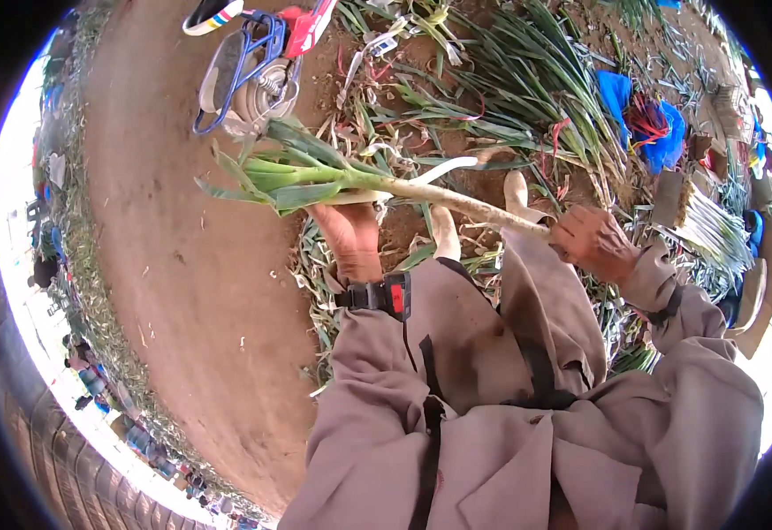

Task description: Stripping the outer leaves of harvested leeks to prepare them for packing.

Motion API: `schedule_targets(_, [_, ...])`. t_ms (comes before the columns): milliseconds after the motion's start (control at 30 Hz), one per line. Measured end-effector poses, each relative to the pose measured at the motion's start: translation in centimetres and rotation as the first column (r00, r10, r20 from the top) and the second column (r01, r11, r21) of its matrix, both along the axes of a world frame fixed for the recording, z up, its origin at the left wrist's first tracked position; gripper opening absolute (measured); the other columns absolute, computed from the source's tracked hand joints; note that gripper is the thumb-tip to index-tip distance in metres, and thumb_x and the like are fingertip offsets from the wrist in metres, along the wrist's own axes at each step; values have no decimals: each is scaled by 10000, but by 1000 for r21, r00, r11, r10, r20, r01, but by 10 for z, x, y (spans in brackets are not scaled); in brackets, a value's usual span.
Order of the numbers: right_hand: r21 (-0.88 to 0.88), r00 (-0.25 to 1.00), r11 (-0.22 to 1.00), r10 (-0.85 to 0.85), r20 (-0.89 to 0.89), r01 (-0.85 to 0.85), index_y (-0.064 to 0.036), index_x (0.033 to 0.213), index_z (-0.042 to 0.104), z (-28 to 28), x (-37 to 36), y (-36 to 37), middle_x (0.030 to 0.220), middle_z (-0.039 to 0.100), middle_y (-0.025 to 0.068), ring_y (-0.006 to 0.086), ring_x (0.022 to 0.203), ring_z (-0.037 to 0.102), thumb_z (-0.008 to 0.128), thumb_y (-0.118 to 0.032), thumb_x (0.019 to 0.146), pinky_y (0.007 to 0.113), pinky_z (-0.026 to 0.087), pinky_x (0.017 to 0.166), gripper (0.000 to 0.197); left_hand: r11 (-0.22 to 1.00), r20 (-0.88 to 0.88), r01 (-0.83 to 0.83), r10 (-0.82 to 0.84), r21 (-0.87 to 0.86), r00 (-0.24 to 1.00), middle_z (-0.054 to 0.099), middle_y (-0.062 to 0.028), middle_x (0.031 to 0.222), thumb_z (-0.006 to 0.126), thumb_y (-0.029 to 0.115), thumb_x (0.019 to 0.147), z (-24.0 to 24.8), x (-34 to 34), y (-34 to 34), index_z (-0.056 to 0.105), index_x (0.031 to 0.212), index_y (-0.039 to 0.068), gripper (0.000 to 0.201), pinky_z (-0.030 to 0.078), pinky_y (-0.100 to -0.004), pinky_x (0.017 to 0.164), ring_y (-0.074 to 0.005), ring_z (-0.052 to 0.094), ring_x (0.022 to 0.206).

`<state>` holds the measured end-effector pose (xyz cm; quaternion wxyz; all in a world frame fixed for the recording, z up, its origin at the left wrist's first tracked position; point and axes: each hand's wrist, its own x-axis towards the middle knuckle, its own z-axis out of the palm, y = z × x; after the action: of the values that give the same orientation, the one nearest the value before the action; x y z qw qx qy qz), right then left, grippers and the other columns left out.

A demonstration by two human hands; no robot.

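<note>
A single long green onion [456, 200] lies slantwise across my lap, its green leaves to the left and its pale, soil-stained shank to the right. My left hand [348, 234] holds it from below at the leafy end, its fingers mostly hidden behind the leaves. The fingers of my right hand [596, 243] are closed around the root end, which they cover. A white curled strip [443, 168] stands out from the shank just right of the leaves. On my left wrist sits a black band [372, 297] with a red-marked device.
Untrimmed green onions [527, 84] lie heaped ahead. Right of them are a blue plastic bag [664, 137] and a bundle of pale trimmed stalks [713, 230]. A blue-framed wheeled thing [262, 66] with red parts stands ahead left. Peelings [315, 274] litter the dirt floor [191, 265].
</note>
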<state>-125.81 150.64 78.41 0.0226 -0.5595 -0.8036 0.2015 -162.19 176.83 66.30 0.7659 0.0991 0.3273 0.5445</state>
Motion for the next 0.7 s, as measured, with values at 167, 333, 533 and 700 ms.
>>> schedule_targets(167, [35, 995, 997, -66, 73, 63, -82, 1055, 729, 8, -21, 12, 995, 694, 110, 349, 974, 732, 886, -244, 849, 512, 606, 829, 305, 999, 19, -39, 39, -1, 999, 816, -37, 1425, 842, 621, 1069, 25, -24, -8, 752, 1513, 181, 632, 640, -543, 1112, -274, 764, 1258])
schedule_targets(333, [-30, 998, 998, -51, 40, 52, -77, 1067, 724, -21, -17, -15, 1005, 697, 103, 352, 987, 732, 895, -248, 844, 517, 604, 850, 329, 1000, 88, 21, -21, -1, 996, 797, -175, 1353, 806, 237, 1152, 51, -48, -21, 712, 1515, -5, 446, 626, -470, 1015, -318, 756, 1255])
schedule_targets(533, [25, 995, 999, 19, 96, -21, -65, 1187, 768, -15, -35, 6, 1127, 738, 118, 373, 1096, 750, 920, -249, 892, 523, 615, 934, 379, 995, -228, -55, 73, 84, 971, 789, -14, 1320, 916, 236, 1097, 91, -68, -4, 731, 1461, 120, 424, 533, -366, 834, -151, 687, 1069])
schedule_targets(700, [-23, 907, 997, -77, -414, 74, -80, 1476, 792, 5, -92, 107, 1445, 772, 179, 402, 1343, 747, 903, -276, 1047, 480, 610, 1124, 484, 981, -345, -116, 165, 158, 924, 773, 30, 1357, 945, 219, 1072, 137, -86, -1, 726, 1441, 159, 433, 516, -377, 834, -122, 691, 1132])
